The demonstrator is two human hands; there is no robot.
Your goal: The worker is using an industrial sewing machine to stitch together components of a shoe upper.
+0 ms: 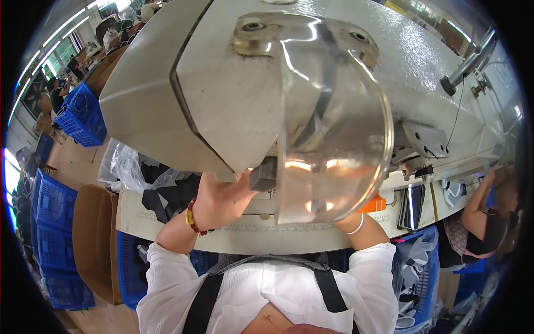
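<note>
Two hands reach up from the lower middle of the frame to the head of a sewing machine (167,106), which fills the upper centre. The left hand (219,200), with a red bead bracelet (191,218) at the wrist, sits just under the machine head left of centre; its fingers go in behind the head toward a small dark block (261,177), and I cannot tell how far open they are or whether they hold anything. The right hand is hidden behind a clear curved guard (334,128) bolted to the head; only its wrist, with a thin silver bangle (356,227), shows at the guard's lower edge, so its fingers cannot be judged either. Under both wrists runs the pale bench (250,236), across the middle of the frame. At the bench's left end, black cloth (172,195) lies with crumpled clear plastic (125,164). An orange object (374,205) shows just right of the guard's lower rim. Blue crates (83,117) stand at upper left and lower left, another with cut pieces at lower right. A second person's arm (478,200) reaches to the bench at the right edge. The white sleeves (167,278) and black straps fill the bottom
</note>
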